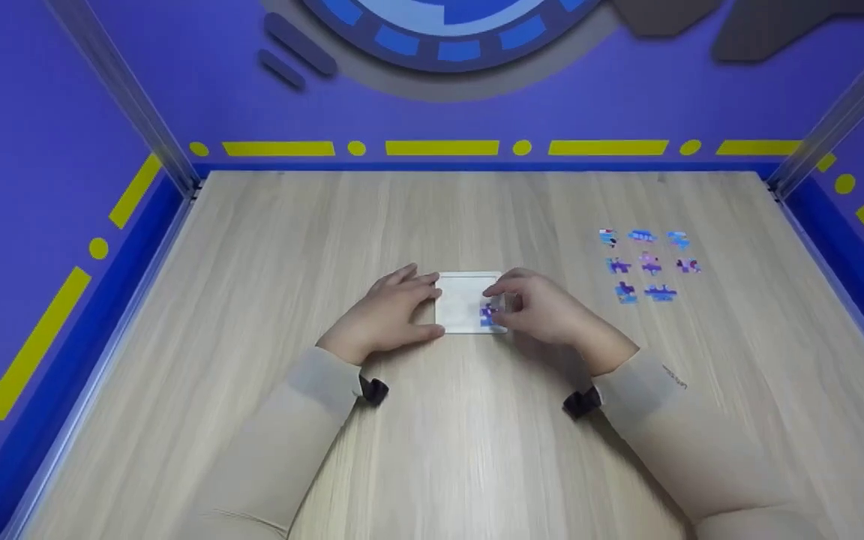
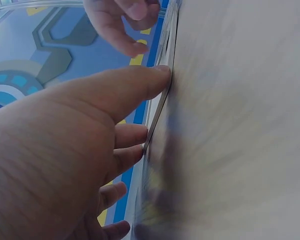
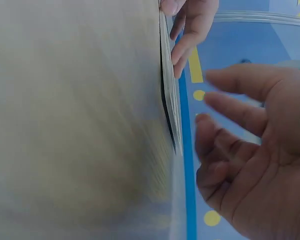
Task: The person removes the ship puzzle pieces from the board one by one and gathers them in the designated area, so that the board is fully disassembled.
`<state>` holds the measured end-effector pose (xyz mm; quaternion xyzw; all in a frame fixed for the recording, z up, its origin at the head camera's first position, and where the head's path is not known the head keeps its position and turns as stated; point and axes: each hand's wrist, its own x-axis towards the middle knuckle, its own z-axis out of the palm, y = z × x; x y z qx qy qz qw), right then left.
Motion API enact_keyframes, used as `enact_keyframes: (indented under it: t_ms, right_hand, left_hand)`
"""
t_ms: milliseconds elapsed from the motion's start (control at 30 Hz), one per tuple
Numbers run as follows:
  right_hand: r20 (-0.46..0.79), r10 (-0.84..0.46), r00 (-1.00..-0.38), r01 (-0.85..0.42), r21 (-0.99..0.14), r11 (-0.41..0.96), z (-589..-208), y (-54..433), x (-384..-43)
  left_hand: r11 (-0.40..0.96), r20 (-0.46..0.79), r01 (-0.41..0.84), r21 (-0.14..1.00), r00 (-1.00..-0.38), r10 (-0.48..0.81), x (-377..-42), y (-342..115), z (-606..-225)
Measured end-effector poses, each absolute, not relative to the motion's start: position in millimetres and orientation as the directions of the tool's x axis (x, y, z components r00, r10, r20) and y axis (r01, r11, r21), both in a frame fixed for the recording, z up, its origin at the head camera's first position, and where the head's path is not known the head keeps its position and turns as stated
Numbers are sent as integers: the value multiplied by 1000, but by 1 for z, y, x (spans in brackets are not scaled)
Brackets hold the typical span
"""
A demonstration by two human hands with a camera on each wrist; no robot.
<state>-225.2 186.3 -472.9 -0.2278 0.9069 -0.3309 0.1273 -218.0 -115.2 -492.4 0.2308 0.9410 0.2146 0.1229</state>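
Observation:
A white shallow puzzle tray [image 1: 458, 304] lies on the table between the hands. Inside its lower right corner sits a blue and purple jigsaw piece [image 1: 487, 315]. My left hand [image 1: 402, 309] rests along the tray's left edge, thumb near the front corner and fingers farther back; the left wrist view shows the thumb [image 2: 140, 82] touching the rim. Over the tray's right side hovers my right hand [image 1: 541, 306], thumb and fingertips just above the piece. In the right wrist view that hand [image 3: 260, 145] has its thumb and fingers apart, with nothing visible between them.
To the right, several loose jigsaw pieces [image 1: 649, 262] lie in rough rows on the wooden table [image 1: 402, 225]. Blue-purple panels [image 1: 432, 112] with yellow marks enclose the back and both sides. Each wrist wears a black strap [image 1: 582, 403].

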Motion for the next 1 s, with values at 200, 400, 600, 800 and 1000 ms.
enact_keyframes:
  t_ms: [200,400,600,800,1000]
  right_hand:
    - [-82,-559,-825,-426,-560,711,-478,184,-225]
    - [-92,-603,-793,-497,-475,726,-477,182,-222]
    - [-87,-598,-797,-497,-469,731,-478,180,-221]
    - [-67,-600,-797,-483,-526,700,-482,183,-222]
    - [-66,-607,-792,-480,-549,685,-482,184,-223]
  left_hand:
    - [802,-120,393,449,-863,491,-219,-117,-493]
    - [804,-120,387,451,-866,485,-219,-117,-492]
    - [803,-120,386,455,-866,484,-218,-117,-492]
    - [797,-116,394,458,-862,493,-218,-116,-493]
    - [794,-111,392,465,-864,492,-218,-116,-493]
